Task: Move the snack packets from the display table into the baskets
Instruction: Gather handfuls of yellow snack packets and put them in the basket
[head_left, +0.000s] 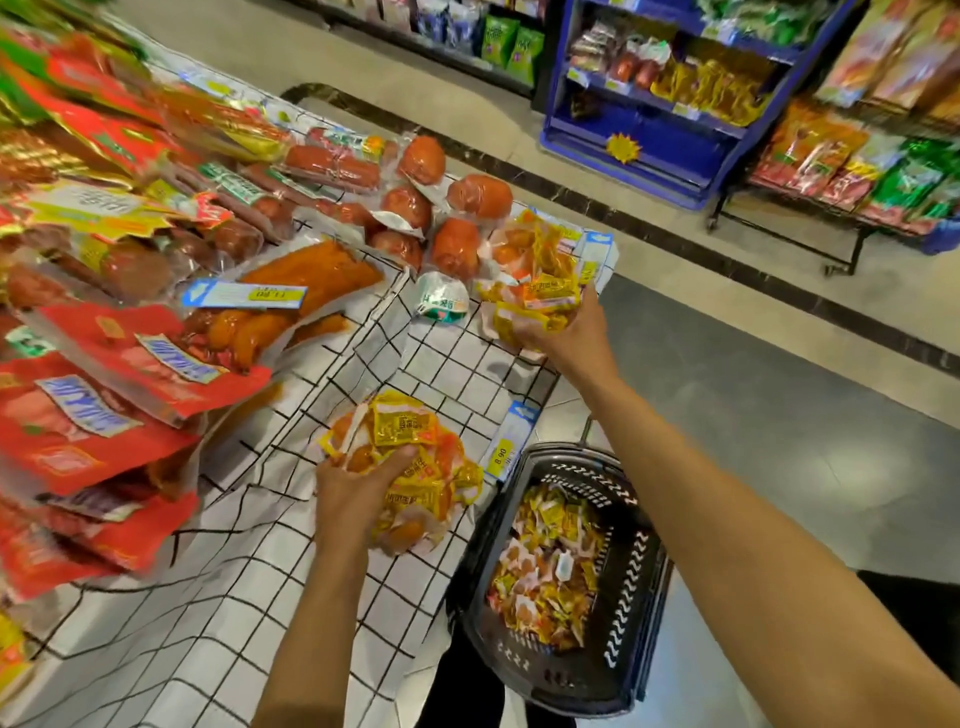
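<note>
My left hand is curled over the near heap of yellow packets on the counter. Fingers and thumb are closed round a clump of them, and the rest of the heap lies on the checked cloth. My right hand reaches out to the counter's far corner and grips a bunch of packets at the edge of the far heap — I can't tell whether the bunch is lifted clear. The black basket sits low beside the counter, between my forearms, with a loose layer of packets in the basket. Round orange-red packs lie just past the far heap, and red bags are stacked on my left.
</note>
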